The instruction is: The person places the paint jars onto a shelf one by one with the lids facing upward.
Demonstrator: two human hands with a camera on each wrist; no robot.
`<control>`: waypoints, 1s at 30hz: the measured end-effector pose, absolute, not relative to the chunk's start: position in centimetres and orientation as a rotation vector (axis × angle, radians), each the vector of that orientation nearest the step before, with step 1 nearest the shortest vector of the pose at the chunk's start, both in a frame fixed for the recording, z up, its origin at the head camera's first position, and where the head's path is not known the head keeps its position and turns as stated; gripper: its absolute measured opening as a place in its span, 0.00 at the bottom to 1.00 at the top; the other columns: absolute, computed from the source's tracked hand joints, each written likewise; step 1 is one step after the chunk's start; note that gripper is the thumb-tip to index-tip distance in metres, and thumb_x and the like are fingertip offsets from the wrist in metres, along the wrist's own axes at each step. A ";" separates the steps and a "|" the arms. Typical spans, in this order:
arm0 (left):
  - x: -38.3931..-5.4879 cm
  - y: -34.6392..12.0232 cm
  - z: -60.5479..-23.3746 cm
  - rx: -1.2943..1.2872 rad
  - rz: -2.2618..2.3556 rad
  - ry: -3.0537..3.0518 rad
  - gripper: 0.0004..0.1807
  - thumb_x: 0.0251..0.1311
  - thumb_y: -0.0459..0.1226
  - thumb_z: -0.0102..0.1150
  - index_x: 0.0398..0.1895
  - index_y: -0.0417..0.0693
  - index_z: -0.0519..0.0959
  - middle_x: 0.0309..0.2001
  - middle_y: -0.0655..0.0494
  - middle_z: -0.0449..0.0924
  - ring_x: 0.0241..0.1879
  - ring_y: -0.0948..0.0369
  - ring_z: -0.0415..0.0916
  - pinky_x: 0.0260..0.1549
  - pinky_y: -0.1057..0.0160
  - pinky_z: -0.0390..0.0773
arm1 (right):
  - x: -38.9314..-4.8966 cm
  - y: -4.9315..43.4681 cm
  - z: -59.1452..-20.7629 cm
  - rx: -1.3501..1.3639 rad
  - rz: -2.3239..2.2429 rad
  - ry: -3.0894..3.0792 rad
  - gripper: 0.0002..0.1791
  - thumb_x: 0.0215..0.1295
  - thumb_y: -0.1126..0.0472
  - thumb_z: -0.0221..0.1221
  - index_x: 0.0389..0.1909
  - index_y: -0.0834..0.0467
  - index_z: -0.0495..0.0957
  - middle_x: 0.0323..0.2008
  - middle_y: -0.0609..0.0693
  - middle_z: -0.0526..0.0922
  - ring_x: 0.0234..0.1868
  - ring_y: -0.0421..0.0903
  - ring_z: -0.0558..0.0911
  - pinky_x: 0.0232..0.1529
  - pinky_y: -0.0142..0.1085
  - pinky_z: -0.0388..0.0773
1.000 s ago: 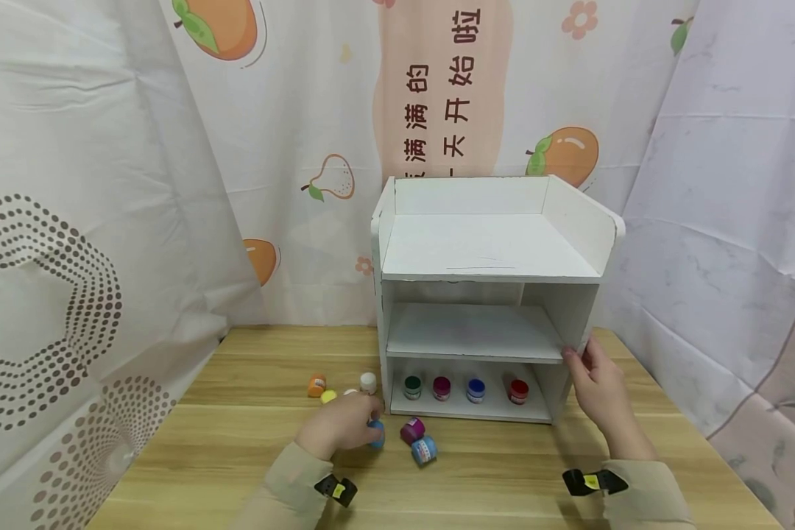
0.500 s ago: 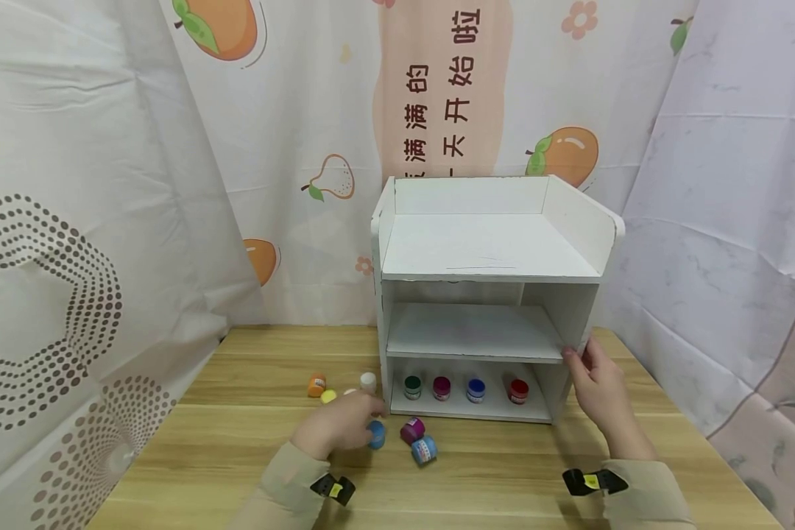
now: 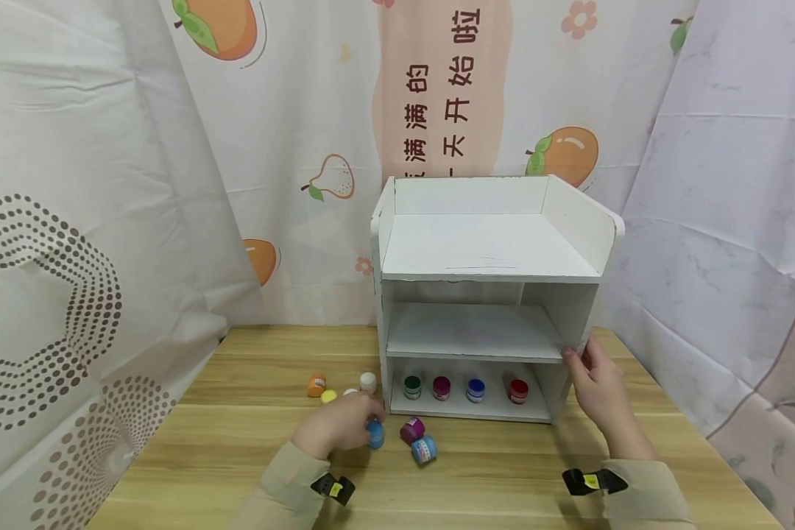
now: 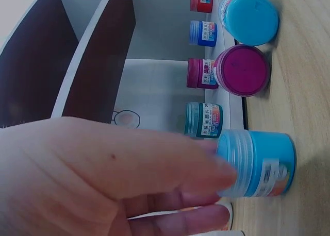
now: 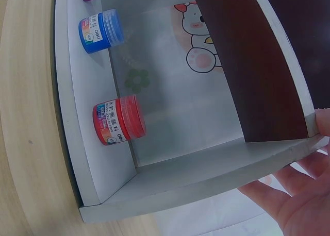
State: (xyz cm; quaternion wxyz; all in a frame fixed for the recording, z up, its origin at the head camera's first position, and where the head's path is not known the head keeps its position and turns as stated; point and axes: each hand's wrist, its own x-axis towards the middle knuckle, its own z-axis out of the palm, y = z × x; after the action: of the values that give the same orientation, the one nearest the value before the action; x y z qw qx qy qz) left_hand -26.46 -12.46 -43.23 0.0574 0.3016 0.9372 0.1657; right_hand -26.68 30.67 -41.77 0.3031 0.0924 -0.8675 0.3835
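My left hand (image 3: 344, 425) pinches the ridged lid of a light-blue paint jar (image 4: 270, 164), which stands upright on the table in front of the shelf's left end. Part of its lid is behind the fingers. With the thumb at the middle board's edge and fingers outside, my right hand (image 3: 599, 386) grips the right side panel of the white shelf unit (image 3: 483, 246). On its bottom board stand a green jar (image 3: 413, 387), a magenta jar (image 3: 442, 389), a blue jar (image 3: 475, 390) and a red jar (image 5: 119, 120), spaced in a row.
A purple jar (image 3: 412, 430) and another light-blue jar (image 3: 425, 450) lie tipped before the shelf. Left of the unit are an orange jar (image 3: 316, 385), a yellow jar (image 3: 328, 396) and a white jar (image 3: 368, 382), plus another pale one partly behind my hand. A curtain (image 3: 305, 243) hangs behind.
The light-blue jar at my left hand has turned from lying tipped to upright. Left fingers loosened from it, then took its lid. My right hand has stayed on the shelf panel.
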 end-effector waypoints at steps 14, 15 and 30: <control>-26.4 -12.4 -43.4 0.755 0.435 2.938 0.10 0.56 0.44 0.74 0.35 0.50 0.85 0.31 0.62 0.79 0.30 0.64 0.71 0.31 0.62 0.76 | -26.7 30.7 -41.8 0.245 1.031 -2.300 0.26 0.80 0.56 0.51 0.70 0.66 0.66 0.59 0.71 0.77 0.57 0.68 0.77 0.44 0.12 0.63; -26.3 -12.4 -43.3 0.755 0.434 2.940 0.10 0.56 0.44 0.73 0.35 0.49 0.85 0.32 0.61 0.79 0.30 0.64 0.72 0.31 0.61 0.76 | -26.7 30.7 -41.8 0.243 1.034 -2.300 0.26 0.80 0.56 0.51 0.70 0.66 0.66 0.59 0.71 0.77 0.58 0.68 0.77 0.44 0.12 0.63; -26.1 -12.5 -42.8 0.941 0.463 2.869 0.14 0.55 0.33 0.71 0.46 0.44 0.87 0.41 0.58 0.85 0.39 0.63 0.75 0.40 0.63 0.78 | -26.8 30.7 -41.9 0.251 1.027 -2.298 0.25 0.80 0.56 0.51 0.70 0.66 0.66 0.58 0.70 0.77 0.57 0.68 0.78 0.44 0.12 0.63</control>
State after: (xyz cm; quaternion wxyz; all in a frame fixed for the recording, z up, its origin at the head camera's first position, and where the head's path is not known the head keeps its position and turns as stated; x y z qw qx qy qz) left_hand -26.11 -12.45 -42.82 0.0437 0.3078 0.9383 0.1513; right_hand -26.77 30.72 -41.87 0.3011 0.0945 -0.8663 0.3872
